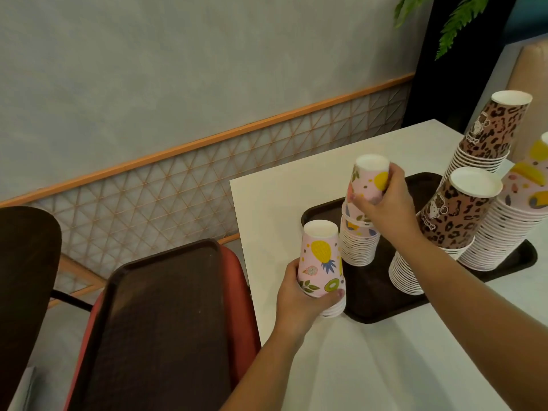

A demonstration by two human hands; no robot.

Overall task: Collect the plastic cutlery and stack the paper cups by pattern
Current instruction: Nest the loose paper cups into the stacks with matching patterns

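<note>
My left hand (299, 295) grips a short upside-down stack of pink fruit-pattern cups (320, 259) at the front left corner of the dark tray (373, 307). My right hand (382, 200) holds the top cup (369, 176) of a taller fruit-pattern stack (357, 241) standing on the tray. Two leopard-print stacks stand further right, one near (450, 221) and one far (492, 129). Another fruit-pattern stack (513, 218) leans at the right edge. No cutlery is visible.
The tray lies on a white table (355, 366). A second dark tray (154, 327) rests on a red chair seat (240, 280) to the left of the table. A dark chair back (23, 262) stands at far left, and a lattice wall panel runs behind.
</note>
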